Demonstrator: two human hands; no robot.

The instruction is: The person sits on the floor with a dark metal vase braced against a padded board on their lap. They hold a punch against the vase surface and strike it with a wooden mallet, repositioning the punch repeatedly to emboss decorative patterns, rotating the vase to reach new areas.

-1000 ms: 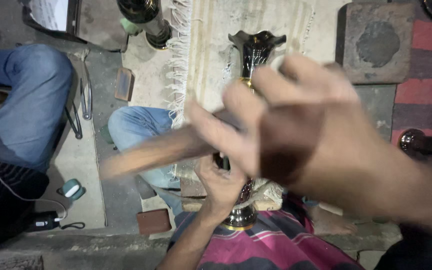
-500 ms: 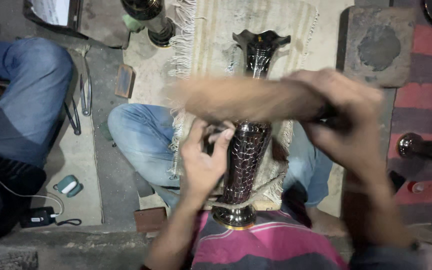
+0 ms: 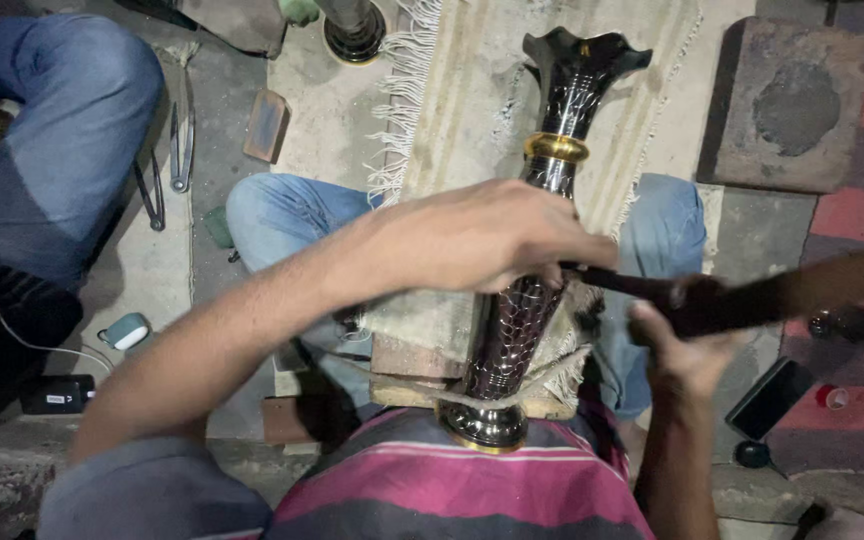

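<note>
Head view, near: dark patterned metal vase [image 3: 512, 345] lies across the lap, base near, fluted mouth far.
Right hand [image 3: 687, 345]: clasped around a blurred dark tool [image 3: 712, 300] right of the vase.
Left hand [image 3: 482, 235]: clenched above the vase's middle, gripping the tool's thin end.
Far: fringed mat [image 3: 472, 90] under the vase's mouth.
Far left: another person's jeans-clad leg [image 3: 52, 140].

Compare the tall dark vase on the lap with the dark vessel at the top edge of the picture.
The tall dark vase shows whole, lying lengthwise across the lap on the fringed mat; the dark vessel is cut off by the frame, only its round base showing. The left hand rests on the vase; nothing touches the vessel. The vase wears a gold neck band; none shows on the vessel. Both are dark and shiny.
</note>
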